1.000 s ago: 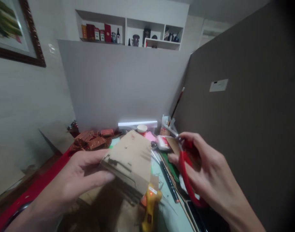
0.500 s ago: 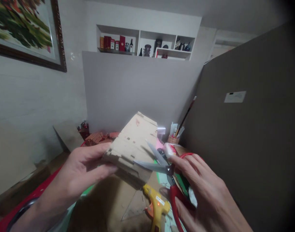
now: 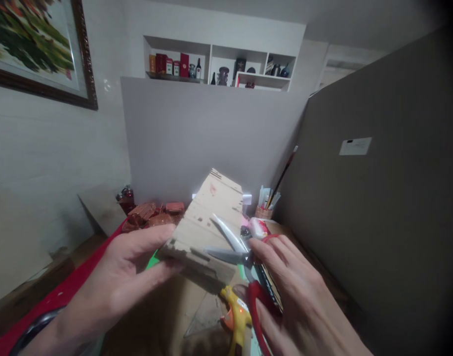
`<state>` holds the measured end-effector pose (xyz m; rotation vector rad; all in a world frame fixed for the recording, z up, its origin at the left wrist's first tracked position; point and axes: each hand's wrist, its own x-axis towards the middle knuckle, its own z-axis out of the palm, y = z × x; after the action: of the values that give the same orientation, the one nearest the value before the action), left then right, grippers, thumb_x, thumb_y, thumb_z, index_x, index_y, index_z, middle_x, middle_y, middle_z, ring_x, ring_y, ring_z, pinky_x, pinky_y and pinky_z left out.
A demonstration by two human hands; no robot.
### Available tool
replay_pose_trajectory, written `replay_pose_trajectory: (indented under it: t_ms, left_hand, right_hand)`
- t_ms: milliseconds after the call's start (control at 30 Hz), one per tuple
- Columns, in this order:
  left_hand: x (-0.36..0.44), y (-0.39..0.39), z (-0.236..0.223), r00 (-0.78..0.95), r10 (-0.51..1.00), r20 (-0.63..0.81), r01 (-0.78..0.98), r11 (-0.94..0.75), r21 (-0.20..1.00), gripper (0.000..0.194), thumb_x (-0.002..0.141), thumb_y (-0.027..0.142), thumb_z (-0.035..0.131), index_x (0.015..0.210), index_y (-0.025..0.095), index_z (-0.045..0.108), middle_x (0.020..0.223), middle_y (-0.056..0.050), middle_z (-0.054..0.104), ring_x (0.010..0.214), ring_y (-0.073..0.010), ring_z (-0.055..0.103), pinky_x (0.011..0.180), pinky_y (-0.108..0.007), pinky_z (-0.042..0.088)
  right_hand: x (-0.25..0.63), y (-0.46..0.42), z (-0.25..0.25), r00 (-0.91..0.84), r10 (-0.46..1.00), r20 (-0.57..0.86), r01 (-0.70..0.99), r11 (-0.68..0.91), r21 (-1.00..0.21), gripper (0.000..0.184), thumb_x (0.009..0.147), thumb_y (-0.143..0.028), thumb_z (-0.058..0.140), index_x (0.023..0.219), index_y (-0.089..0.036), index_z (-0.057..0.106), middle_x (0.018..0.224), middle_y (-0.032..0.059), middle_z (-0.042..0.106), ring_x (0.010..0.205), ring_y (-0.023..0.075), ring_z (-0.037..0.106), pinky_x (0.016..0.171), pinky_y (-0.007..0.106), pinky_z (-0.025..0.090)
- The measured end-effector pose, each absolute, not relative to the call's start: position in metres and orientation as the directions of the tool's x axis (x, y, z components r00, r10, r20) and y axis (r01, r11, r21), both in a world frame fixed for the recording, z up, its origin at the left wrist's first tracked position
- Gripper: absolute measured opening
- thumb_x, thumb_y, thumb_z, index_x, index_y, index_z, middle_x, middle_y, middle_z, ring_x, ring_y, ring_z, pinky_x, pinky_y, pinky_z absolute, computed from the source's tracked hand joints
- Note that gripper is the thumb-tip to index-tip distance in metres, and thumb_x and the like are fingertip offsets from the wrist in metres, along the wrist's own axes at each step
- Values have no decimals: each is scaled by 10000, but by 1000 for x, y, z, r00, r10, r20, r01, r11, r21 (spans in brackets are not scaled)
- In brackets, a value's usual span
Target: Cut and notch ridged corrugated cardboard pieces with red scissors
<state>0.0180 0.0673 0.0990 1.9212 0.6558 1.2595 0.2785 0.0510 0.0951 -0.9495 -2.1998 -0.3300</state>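
Observation:
My left hand (image 3: pixel 117 279) grips a tan cardboard block (image 3: pixel 207 225) by its near left corner, thumb under and fingers on top, holding it above the table. My right hand (image 3: pixel 296 301) is closed on red-handled scissors (image 3: pixel 233 249). Their blades stand apart and point left, lying against the block's right side. A yellow glue gun (image 3: pixel 239 321) rests on the table just below the block and the scissors.
Grey partition boards stand behind and to the right. A cup of brushes and pens (image 3: pixel 265 207) and a white packet (image 3: pixel 258 227) sit at the back. Brown model pieces (image 3: pixel 152 215) lie at the back left on a red cloth (image 3: pixel 66 291). A wall shelf (image 3: pixel 219 66) holds bottles.
My right hand swung the scissors round so the blades point left, opened them, and brought them onto the cardboard block. My left hand raised the block a little.

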Motion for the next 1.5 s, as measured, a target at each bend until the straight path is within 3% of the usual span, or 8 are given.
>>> replay_pose_trajectory:
  t_ms: [133,300,400,500,667,833,1000,1500]
  left_hand:
    - [19,63,102,356,798,486,104,-551,828,472,911,132,693,1267,441,727,1287,114,754,1177,-172,678,988,-158,480]
    - [21,57,97,342,863,372,137,-437,889,426,943,284,659,1355,393,677,1425,50,689,1444,-281,487,1181,-335,395]
    - [20,53,87,181,942,281,172,-312,934,493,893,395,719,1380,341,665,1497,-2,635,1490,-350,416,1136,-393,466]
    - [25,48,85,61,967,249,87,-254,963,531,850,447,749,1360,315,682,1445,-31,675,1410,-388,511,1058,-422,535]
    - [35,48,98,265,864,428,-11,-441,897,386,869,518,703,1167,283,778,1242,-7,765,1059,-290,702,891,-319,578]
    - [30,54,100,216,875,434,139,-468,873,183,970,411,635,1061,349,781,1002,102,795,792,-118,691,744,-139,519]
    - [23,58,99,289,827,482,307,-557,772,191,988,334,611,1096,350,768,967,108,795,811,-108,716,752,-106,511]
    - [28,61,102,358,778,517,399,-628,668,170,954,271,600,857,290,738,753,79,746,680,-110,687,634,-123,516]
  right_hand:
    - [275,52,87,-460,529,713,730,682,-35,473,874,-163,517,1339,-74,517,1175,229,660,1068,362,656,829,555,646]
    - [272,54,81,-441,572,691,739,669,-82,443,922,-203,502,1349,-89,478,1164,245,673,1103,405,681,817,623,644]
    - [271,52,80,-441,585,681,737,669,-97,375,918,-205,490,1282,-117,492,1141,240,675,1087,405,686,752,574,659]
    - [270,48,80,-460,526,715,739,673,-20,435,890,-202,511,1317,-131,460,1097,185,677,1027,356,689,817,530,647]
    - [267,48,83,-467,513,720,732,681,-10,332,850,-159,510,1181,-181,507,987,125,662,906,305,665,721,433,634]
    - [263,52,81,-473,518,713,718,696,-30,316,856,-193,524,1172,-173,521,985,126,661,895,299,652,712,418,624]
    - [260,46,83,-466,545,696,697,711,-90,472,756,-95,599,1218,-144,516,999,116,658,918,293,636,782,401,611]
    - [258,42,80,-449,717,533,715,646,-268,349,815,-121,583,1145,-212,515,1042,77,648,967,284,633,836,440,577]
